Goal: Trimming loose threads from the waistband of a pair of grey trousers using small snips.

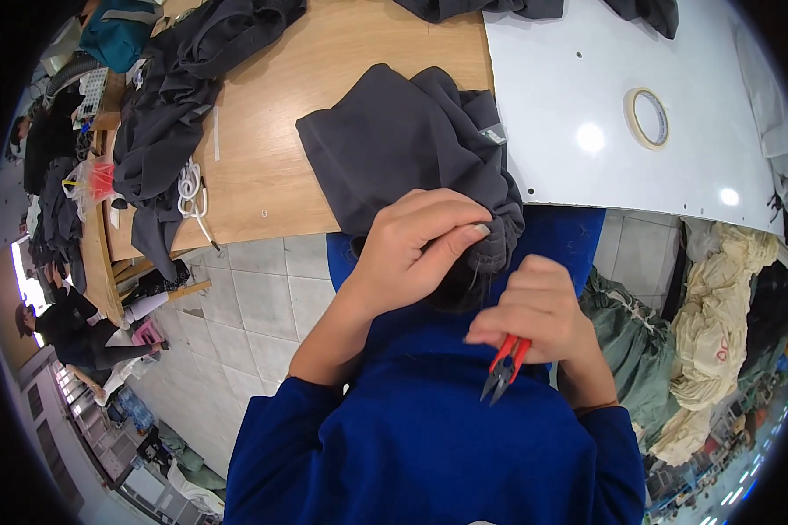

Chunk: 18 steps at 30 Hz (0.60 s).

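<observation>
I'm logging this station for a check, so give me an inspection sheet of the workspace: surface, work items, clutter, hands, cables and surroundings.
Surface: wooden table, with a white top to its right.
Work items: dark grey cloth, rumpled, near the table's front edge; red-handled snips, blades pointing toward the wearer.
Clutter: heaped garments at the table's left; tape roll on the white top.
Hands: left hand pinches the cloth; right hand grips the snips.
Cables: white cord, looped, at the table's left; whether it is electrical cannot be told.
Surroundings: tiled floor; another person at left; cream fabric and green sack at right.
</observation>
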Motion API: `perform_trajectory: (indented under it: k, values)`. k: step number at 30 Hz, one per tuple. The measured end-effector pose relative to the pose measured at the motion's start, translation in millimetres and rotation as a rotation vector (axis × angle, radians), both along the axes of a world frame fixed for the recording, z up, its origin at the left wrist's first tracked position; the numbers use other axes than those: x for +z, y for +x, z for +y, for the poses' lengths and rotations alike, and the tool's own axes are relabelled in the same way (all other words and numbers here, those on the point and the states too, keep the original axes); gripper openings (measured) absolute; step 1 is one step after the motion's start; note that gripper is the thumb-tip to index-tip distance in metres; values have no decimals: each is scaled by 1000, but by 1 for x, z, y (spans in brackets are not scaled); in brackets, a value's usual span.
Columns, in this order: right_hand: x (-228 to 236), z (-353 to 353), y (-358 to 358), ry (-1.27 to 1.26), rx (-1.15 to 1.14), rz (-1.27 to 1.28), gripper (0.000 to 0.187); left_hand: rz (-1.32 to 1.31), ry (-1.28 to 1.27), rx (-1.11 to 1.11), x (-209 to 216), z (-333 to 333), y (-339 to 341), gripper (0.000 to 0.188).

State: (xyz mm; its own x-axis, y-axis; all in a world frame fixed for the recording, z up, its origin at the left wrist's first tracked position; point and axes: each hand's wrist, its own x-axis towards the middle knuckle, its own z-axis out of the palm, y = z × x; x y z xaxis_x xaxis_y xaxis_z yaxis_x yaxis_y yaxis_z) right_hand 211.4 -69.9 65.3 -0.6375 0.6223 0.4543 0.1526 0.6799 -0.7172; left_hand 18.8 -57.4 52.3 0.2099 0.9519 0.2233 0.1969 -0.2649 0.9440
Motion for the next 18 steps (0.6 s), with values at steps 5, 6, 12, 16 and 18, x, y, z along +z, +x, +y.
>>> perform_trajectory:
  k: [5,6,12,16,18]
  values:
    - [3,0,13,-214,107,42,35,-26,13,5,3,4,-3,9]
    - [5,2,15,-270,32,83,44,-25,13,6,3,4,-4,9]
    - [-5,2,23,-259,-336,98,55,-81,-29,11,2,3,-3,8]
    - [1,6,19,3,-435,-117,38,-49,-39,-45,5,3,-5,9]
    - [0,6,20,79,-450,-144,39,-30,-35,-70,6,2,-5,10]
